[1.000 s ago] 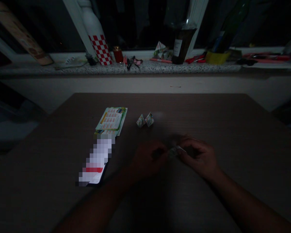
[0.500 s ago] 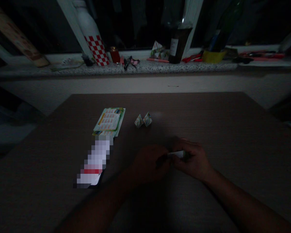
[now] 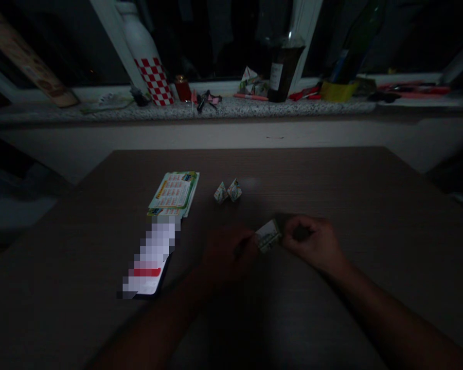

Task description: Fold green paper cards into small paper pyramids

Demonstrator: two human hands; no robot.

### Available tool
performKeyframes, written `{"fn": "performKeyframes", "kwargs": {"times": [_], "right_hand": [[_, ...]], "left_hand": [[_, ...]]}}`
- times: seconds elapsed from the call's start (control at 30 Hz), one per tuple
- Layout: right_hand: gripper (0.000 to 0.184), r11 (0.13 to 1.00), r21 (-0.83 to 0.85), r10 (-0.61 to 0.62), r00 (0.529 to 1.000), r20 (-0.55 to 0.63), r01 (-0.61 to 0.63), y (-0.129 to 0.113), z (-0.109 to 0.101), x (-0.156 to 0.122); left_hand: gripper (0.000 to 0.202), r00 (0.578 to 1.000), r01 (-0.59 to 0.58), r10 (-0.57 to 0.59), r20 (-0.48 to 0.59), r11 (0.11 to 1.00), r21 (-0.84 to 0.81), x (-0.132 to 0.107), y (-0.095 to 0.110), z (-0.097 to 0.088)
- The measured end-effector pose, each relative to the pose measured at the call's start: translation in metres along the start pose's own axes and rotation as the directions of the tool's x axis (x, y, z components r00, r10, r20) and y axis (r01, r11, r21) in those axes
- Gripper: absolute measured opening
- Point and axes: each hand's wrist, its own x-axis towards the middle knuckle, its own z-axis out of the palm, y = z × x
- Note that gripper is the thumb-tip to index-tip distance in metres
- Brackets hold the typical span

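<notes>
Between my hands is a small folded piece of printed paper [image 3: 268, 236], pale with a dark picture on it. My left hand [image 3: 228, 252] pinches its left end, most of the fingers lost in shadow. At the paper's right edge, the thumb and forefinger of my right hand [image 3: 317, 240] are closed together; they seem to hold that edge. Farther up the table stand two small folded paper shapes [image 3: 234, 190], side by side. A stack of printed cards [image 3: 173, 191] lies to the left, and a phone [image 3: 150, 257] with a lit, blurred-out screen lies just below it.
The wooden table [image 3: 312, 174] is dimly lit. Behind it runs a stone windowsill [image 3: 224, 110] with a red-and-white checked bottle [image 3: 154, 77], a small red jar [image 3: 182, 88], a dark cup [image 3: 283, 72], a green bottle [image 3: 357, 46] and a yellow holder [image 3: 338, 91].
The paper has turned so that its printed face shows, where before a thin pale strip was visible. My right hand has moved slightly right, and my left hand slightly left.
</notes>
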Motion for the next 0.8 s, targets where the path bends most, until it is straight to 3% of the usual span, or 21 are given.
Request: {"fn": "performKeyframes", "kwargs": {"times": [0.13,0.27,0.33,0.53,0.8], "right_hand": [[0.002,0.991,0.119,0.072,0.996,-0.055,-0.065,0.004,-0.003,0.001],[0.016,0.923,0.363,0.104,0.992,0.076,-0.125,0.001,0.006,-0.002],[0.016,0.897,0.405,0.141,0.983,0.121,-0.178,-0.002,0.013,-0.005],[0.013,0.934,0.324,0.131,0.988,0.087,-0.152,-0.006,0.019,-0.009],[0.007,0.974,0.189,0.131,0.991,-0.037,-0.122,0.005,0.013,-0.003]], "left_hand": [[0.017,0.969,0.245,-0.248,-0.001,0.958,-0.153,0.004,-0.001,-0.004],[0.018,0.919,0.384,-0.393,0.042,0.860,-0.335,0.003,-0.003,0.005],[0.016,0.901,0.423,-0.427,0.080,0.818,-0.390,0.002,-0.004,0.010],[0.015,0.868,0.497,-0.444,0.224,0.769,-0.402,0.000,-0.006,0.020],[0.022,0.842,0.528,-0.504,0.192,0.697,-0.486,0.002,-0.011,0.017]]}}
